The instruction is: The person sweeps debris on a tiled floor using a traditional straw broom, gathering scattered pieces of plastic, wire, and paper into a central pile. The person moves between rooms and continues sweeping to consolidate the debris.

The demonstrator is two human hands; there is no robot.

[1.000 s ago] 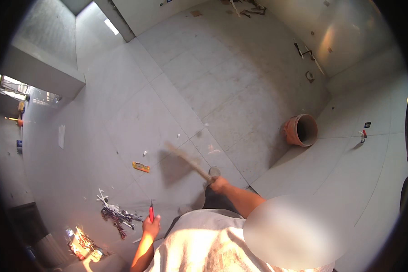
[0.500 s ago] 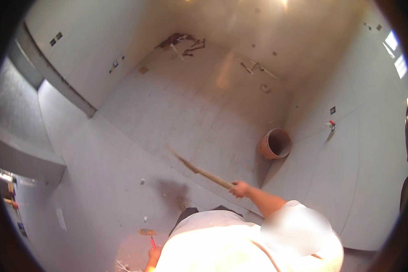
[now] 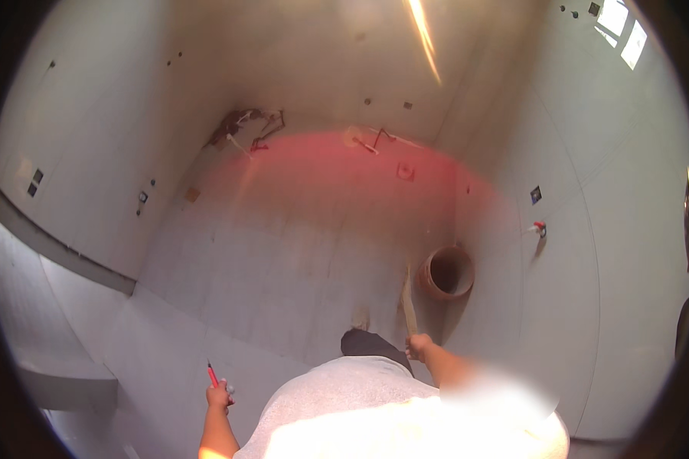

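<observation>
My left hand [image 3: 217,396] is closed around a slim red-handled tool [image 3: 213,375] with a thin dark tip pointing up and away. Something small and whitish shows beside those fingers, too blurred to name. My right hand [image 3: 418,346] grips the near end of a long, flat wooden stick [image 3: 409,304]. Its far end reaches forward, just left of a reddish-brown bucket [image 3: 426,289]; I cannot tell whether the two touch. The bucket stands near the right wall with its mouth facing me.
Dark scraps and pipe pieces [image 3: 237,126] lie in the far left corner. White and dark pipe pieces [image 3: 371,145] are along the far wall, near a floor drain [image 3: 406,170]. A red-handled tap [image 3: 540,228] juts from the right wall. At left runs a raised ledge [image 3: 61,249].
The wooden stick has swung from pointing left to pointing forward beside the bucket. My left hand has moved up and left with the red-handled tool. The view has shifted toward the bucket.
</observation>
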